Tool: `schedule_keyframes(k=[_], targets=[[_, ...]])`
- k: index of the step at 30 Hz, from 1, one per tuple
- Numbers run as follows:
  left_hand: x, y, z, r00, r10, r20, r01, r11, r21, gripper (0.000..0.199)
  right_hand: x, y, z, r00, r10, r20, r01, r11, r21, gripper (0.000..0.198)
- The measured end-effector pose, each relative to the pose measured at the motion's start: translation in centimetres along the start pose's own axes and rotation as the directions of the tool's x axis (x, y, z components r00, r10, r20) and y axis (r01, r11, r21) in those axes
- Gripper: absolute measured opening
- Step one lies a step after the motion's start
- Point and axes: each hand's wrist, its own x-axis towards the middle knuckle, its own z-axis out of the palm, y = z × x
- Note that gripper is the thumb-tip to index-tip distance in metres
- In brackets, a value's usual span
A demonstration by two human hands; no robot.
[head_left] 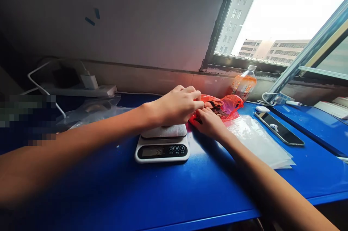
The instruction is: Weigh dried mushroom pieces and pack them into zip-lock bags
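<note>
A red plastic bag (236, 101) lies open behind the scale, with dark brown, dried-looking pieces (216, 108) inside. My left hand (178, 106) reaches over the scale to the bag's left side, its fingers curled and pinched together. Close against it, my right hand (210, 124) is at the bag's front edge, fingers bent in among the pieces. What either set of fingertips grips is hidden. The white digital kitchen scale (138, 155) has a lit display (153, 151) and a metal plate (170, 131). My left hand and forearm cover the back of that plate.
Flat clear plastic bags (255, 140) are stacked at right, beside a phone (288, 133) with a white earbud (273, 127) on it. An orange drink bottle (244, 83) stands behind. Crumpled clear plastic (95, 111), a power strip (107, 90) and cables are at left on the blue table (174, 194).
</note>
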Motion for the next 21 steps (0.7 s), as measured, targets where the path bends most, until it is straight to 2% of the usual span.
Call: schedule_keyframes(k=[4,7,10,12,14,17,21], targets=[[1.7,-0.8,1.4,0.995,0.055,0.088,-0.062,0.995,0.072,0.016,-0.1,-0.4,-0.7,0.99,0.116,0.075,-0.111,0.992,-0.064,0.02],[2.4,-0.8,2.0,0.99,0.109,0.093,-0.116,0.991,0.072,0.013,-0.2,-0.8,-1.4,0.974,0.203,0.099,-0.195,0.977,-0.085,0.022],[3.3,-0.1,2.2,0.989,0.121,0.085,-0.126,0.99,0.056,0.02,-0.2,-1.7,-1.7,0.922,0.364,0.134,-0.349,0.929,-0.123,0.028],[4.0,0.2,2.2,0.984,0.097,0.146,-0.106,0.993,0.054,0.012,-0.2,-2.1,-1.8,0.887,0.441,0.137,-0.422,0.895,-0.148,0.03],[4.6,0.2,2.2,0.972,0.07,0.226,-0.087,0.994,0.067,0.019,-0.1,-2.1,-2.0,0.863,0.487,0.133,-0.466,0.87,-0.16,0.03],[4.7,-0.4,2.0,0.962,0.046,0.269,-0.074,0.993,0.097,0.022,0.0,-0.9,-2.5,0.834,0.527,0.163,-0.524,0.849,-0.069,0.028],[3.6,-1.0,1.4,0.964,0.023,0.265,-0.054,0.992,0.112,0.02,-0.2,2.0,-3.0,0.826,0.541,0.16,-0.561,0.818,0.128,0.028]])
